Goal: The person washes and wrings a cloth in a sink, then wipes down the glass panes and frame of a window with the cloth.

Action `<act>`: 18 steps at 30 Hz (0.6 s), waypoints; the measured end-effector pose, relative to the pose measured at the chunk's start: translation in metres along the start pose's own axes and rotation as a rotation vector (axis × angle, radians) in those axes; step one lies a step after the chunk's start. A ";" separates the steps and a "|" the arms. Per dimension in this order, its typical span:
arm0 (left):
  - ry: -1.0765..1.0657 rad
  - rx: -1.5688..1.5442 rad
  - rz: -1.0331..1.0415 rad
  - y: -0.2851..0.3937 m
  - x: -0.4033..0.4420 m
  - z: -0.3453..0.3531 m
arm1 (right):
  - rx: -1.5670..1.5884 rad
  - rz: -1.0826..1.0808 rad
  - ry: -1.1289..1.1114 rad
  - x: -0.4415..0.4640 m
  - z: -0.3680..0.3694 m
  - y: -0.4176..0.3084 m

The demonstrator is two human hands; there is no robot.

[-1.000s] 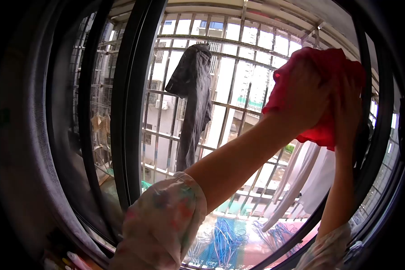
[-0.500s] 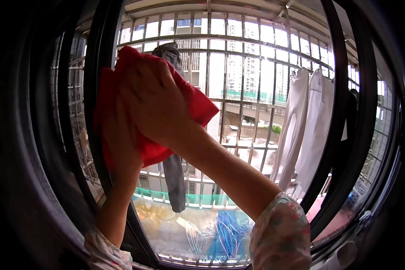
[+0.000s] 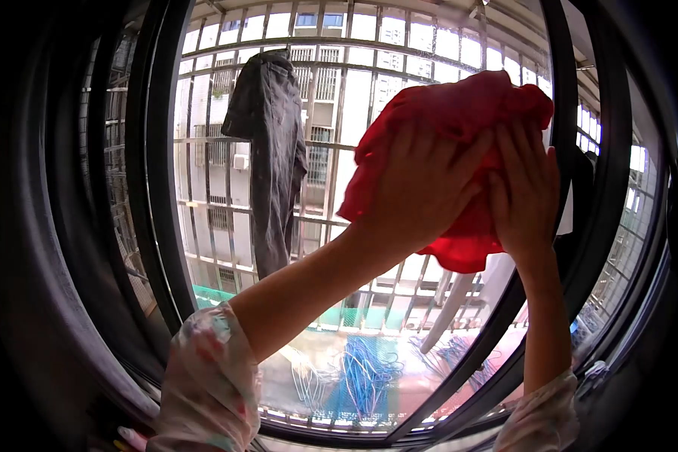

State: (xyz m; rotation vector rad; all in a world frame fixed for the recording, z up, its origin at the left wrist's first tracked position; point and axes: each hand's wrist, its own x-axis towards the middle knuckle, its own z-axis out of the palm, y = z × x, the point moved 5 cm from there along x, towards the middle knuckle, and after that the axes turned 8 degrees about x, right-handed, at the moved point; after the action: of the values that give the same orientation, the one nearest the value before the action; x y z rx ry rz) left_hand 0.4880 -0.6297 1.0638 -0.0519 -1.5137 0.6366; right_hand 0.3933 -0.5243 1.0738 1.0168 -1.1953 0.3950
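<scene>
A bunched red cloth (image 3: pixel 459 113) lies against the glass of the window pane (image 3: pixel 339 248), toward its upper right. My left hand (image 3: pixel 422 184) rests flat on the cloth's left and middle, fingers stretched out and slightly apart. Beside it, my right hand (image 3: pixel 527 188) presses on the cloth's right part near the dark frame, also with extended fingers. Neither hand is curled around the fabric. Both palms face the glass and are hidden from me. Part of the cloth shows below and between the hands.
Dark window frames (image 3: pixel 154 173) border the pane on both sides. Outside, dark trousers (image 3: pixel 267 151) hang by a metal grille (image 3: pixel 331 143), and pale fabric (image 3: pixel 497 279) hangs partly behind my right hand. Blue cords (image 3: pixel 365 377) lie low beyond the glass.
Both hands and the red cloth have moved across the glass from the upper left to the upper right. The dark trousers, earlier mostly covered, now show.
</scene>
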 end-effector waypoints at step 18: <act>-0.189 0.359 -0.261 -0.171 -0.101 -0.081 | 0.572 -0.176 0.316 0.089 0.033 -0.189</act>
State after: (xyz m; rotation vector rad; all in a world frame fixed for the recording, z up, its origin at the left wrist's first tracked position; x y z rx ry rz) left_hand 0.6315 -0.7868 1.0357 0.4846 -1.5318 0.7058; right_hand 0.5452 -0.6720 1.0712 1.4738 -0.7086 0.7529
